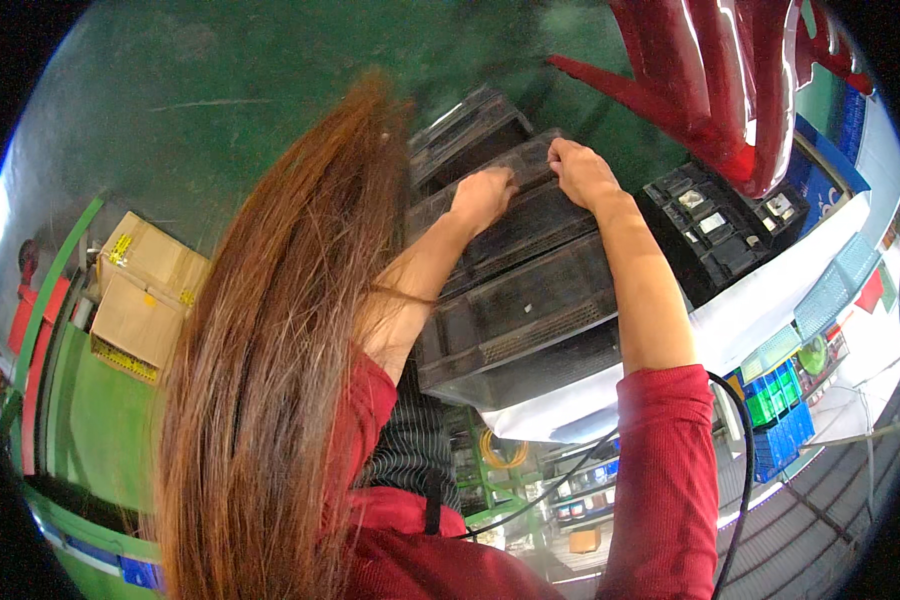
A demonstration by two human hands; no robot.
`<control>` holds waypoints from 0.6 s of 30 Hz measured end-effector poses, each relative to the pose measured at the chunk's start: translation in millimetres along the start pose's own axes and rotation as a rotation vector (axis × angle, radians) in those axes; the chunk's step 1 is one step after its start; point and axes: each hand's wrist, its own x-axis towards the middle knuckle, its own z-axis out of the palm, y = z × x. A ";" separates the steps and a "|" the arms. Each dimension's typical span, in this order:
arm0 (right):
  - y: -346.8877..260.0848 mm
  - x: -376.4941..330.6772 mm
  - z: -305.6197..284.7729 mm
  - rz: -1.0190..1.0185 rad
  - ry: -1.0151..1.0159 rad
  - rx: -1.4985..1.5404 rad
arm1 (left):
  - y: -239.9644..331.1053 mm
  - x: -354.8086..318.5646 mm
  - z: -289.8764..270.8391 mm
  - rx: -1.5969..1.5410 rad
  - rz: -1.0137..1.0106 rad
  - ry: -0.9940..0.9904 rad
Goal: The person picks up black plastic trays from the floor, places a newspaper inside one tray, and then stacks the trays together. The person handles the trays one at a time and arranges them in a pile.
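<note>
A white table (pixel 770 290) carries a stack of black plastic crates (pixel 530 300) and, seemingly, a black parts tray (pixel 715 235)

A stack of black plastic crates (pixel 515 300) sits at the centre of the scene, tilted — their ribbed, slatted side walls face the viewer. The far, topmost crate (pixel 525 165) is gripped along its rim, left hand (pixel 483 195) and right hand (pixel 582 172) side by side, fingers curled over the edge.
</note>
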 end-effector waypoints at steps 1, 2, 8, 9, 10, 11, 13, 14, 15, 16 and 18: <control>-1.6 -1.1 -4.8 0.028 -0.004 -0.001 | -2.1 -1.5 -2.0 -0.004 -0.017 0.033; -6.4 -3.8 -9.5 0.059 -0.010 0.001 | -1.6 -6.5 -7.7 -0.009 -0.034 0.060; -5.0 -0.2 -12.8 0.046 -0.015 -0.054 | 8.4 -11.4 -15.1 -0.017 -0.165 0.013; -3.8 0.7 -9.6 0.041 0.001 -0.072 | 6.6 -10.4 -13.2 -0.013 -0.158 0.019; -2.7 1.6 -6.8 0.036 0.017 -0.091 | 4.9 -9.5 -11.4 -0.009 -0.151 0.026; -1.3 3.0 -2.2 0.037 0.075 -0.111 | 5.0 -9.6 -11.4 -0.017 -0.154 0.024; 0.7 5.2 5.7 0.039 0.189 -0.151 | 5.4 -9.3 -11.6 -0.034 -0.161 0.021; 0.1 5.2 5.0 0.023 0.152 -0.179 | 5.0 -9.1 -11.8 -0.036 -0.157 0.023; -1.3 4.8 1.5 0.008 0.114 -0.208 | 4.5 -9.0 -12.4 -0.039 -0.153 0.024; -2.1 4.6 0.4 -0.008 0.077 -0.237 | 4.1 -9.5 -13.2 -0.042 -0.149 0.025; -1.8 6.7 2.3 -0.026 0.050 -0.286 | 1.8 -7.6 -13.0 -0.045 -0.159 0.023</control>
